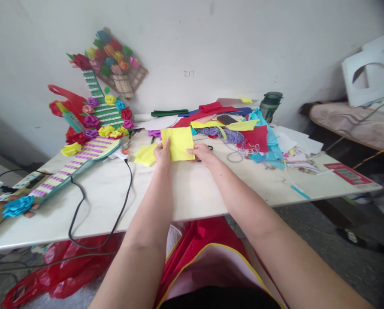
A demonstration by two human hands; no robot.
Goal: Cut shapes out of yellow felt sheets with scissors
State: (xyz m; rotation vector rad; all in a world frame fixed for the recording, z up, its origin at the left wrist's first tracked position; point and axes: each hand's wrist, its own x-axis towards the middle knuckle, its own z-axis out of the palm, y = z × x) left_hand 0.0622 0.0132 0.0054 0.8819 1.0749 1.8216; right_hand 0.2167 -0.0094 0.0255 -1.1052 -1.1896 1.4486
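A yellow square of felt or crepe-like sheet (pixel 181 143) is held up just above the white table. My left hand (pixel 162 153) grips its left side, thumb laid over the front. At the lower right corner, my right hand (pixel 202 152) pinches the same sheet. Behind my left hand lies another yellow piece (pixel 145 155) on the tabletop. Dark scissors handles (pixel 210 148) show partly beside my right fingers; the rest is hidden.
A glue gun (pixel 119 155) with a black cord lies left on the table (pixel 198 193). Flower-decorated crafts (pixel 103 107) lean against the wall. Purple yarn (pixel 230 136), coloured sheets, a phone (pixel 227 119) and a dark green bottle (pixel 270 107) stand behind. Paper scraps (pixel 299 141) lie right.
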